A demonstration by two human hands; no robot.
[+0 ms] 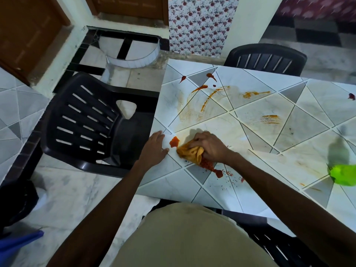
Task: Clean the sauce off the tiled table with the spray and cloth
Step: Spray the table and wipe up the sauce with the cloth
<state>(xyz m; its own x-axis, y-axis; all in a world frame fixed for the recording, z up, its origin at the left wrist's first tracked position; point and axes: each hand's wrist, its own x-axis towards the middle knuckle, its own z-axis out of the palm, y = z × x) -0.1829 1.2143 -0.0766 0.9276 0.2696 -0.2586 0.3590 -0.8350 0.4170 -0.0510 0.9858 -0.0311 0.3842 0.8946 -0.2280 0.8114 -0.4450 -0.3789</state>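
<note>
Right hand (210, 146) has its fingers curled round the bunched cloth (189, 152), pressing it onto the tiled table (289, 151), just past frame centre toward 12 o'clock. The cloth is stained orange. A red sauce blob (174, 141) touches the cloth at its 10 o'clock. A chunky red smear (212, 169) trails from under the cloth toward 5 o'clock. Left hand (155, 149) lies flat with fingers straight, holding nothing, on the table's left edge at 9 o'clock of the cloth. Red drips (209, 77) and orange wipe streaks (270, 119) sit farther out at 12 to 2 o'clock. A blurred green object (344, 174) sits at the frame's 3 o'clock edge; cannot tell if it is the spray. One black chair (86, 120) at 9 o'clock, another chair (265, 58) at 1 o'clock.
</note>
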